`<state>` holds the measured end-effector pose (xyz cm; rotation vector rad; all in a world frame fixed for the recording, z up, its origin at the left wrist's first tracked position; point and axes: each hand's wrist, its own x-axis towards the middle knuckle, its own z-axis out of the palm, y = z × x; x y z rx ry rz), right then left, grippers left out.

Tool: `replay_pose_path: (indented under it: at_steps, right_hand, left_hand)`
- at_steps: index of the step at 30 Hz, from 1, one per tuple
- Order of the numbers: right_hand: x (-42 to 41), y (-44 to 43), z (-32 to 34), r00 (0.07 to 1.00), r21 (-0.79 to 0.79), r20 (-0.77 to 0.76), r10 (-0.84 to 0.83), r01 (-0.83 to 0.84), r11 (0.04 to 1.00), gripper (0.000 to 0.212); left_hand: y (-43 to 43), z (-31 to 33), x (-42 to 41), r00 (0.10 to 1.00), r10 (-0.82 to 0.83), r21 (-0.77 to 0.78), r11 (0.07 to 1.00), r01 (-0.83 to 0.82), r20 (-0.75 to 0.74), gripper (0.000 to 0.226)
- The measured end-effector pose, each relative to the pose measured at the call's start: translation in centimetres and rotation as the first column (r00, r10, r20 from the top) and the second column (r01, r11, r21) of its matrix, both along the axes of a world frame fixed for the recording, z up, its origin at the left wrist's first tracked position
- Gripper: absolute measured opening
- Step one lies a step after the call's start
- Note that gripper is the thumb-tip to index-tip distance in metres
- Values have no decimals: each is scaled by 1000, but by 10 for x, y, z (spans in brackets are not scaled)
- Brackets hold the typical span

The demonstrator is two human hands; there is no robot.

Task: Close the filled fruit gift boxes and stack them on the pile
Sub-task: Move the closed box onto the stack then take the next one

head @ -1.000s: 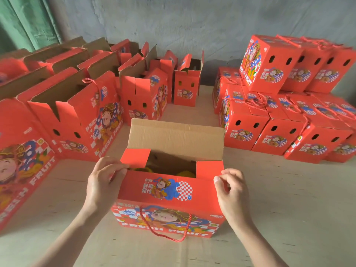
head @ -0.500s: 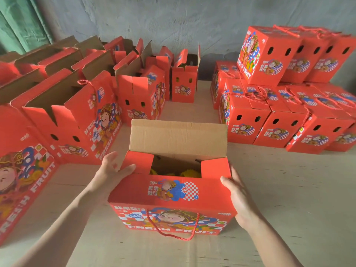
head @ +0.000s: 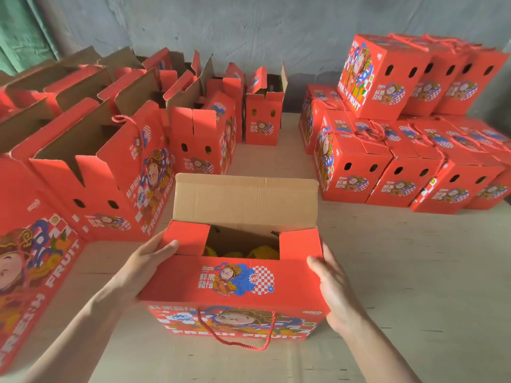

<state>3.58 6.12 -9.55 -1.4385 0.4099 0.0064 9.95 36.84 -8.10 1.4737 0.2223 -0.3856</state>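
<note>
On the pale table (head: 401, 272), the half-closed red cardboard gift box (head: 237, 283) sits pressed between left hand (head: 143, 266) and right hand (head: 334, 288), fingers seemingly straight; next its brown rear flap (head: 246, 203) should fold down.

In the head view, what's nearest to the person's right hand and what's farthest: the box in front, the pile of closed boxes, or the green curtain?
1. Box in front: centre, the right hand presses its right end.
2. Pile of closed boxes: to the right, farther back.
3. Green curtain: far left corner, farthest.
</note>
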Motion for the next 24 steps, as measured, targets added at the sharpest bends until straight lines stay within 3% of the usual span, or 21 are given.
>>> replay_pose_path:
  at_steps: [5, 8, 12, 16, 17, 19, 21, 23, 24]
  right_hand:
    - [7, 24, 0, 998, -72, 22, 64, -62, 995, 44]
    - [18, 23, 11, 997, -227, 65, 49, -33, 973, 67]
    - [26, 23, 17, 978, -439, 173, 117, -30, 898, 82]
    - [23, 22, 17, 957, -472, 253, 144, -8, 882, 79]
    - [22, 21, 19, 949, -483, 266, 169, -20, 876, 75]
    - [18, 22, 27, 938, -500, 260, 228, -71, 863, 72]
    - [13, 18, 31, 933, -520, 221, 283, -132, 844, 86]
    - [10, 7, 35, 916, -566, 187, 354, -194, 802, 93]
    - [10, 3, 38, 909, -577, 172, 380, -220, 787, 80]
  left_hand:
    - [28, 0, 18, 966, -68, 91, 995, 46, 251, 72]
    - [30, 3, 31, 949, -143, 230, 970, 78, 282, 97]
    - [24, -4, 30, 919, -119, 334, 943, -14, 375, 94]
    - [22, 1, 20, 865, -57, 298, 948, -110, 499, 50]
    - [21, 5, 18, 862, -97, 316, 946, -76, 497, 53]
    - [21, 11, 12, 882, -160, 297, 954, 24, 443, 89]
    - [23, 11, 9, 878, -213, 281, 955, 95, 429, 114]
    - [24, 11, 5, 869, -254, 291, 947, 134, 424, 116]
    - [24, 12, 4, 869, -254, 309, 943, 125, 424, 109]
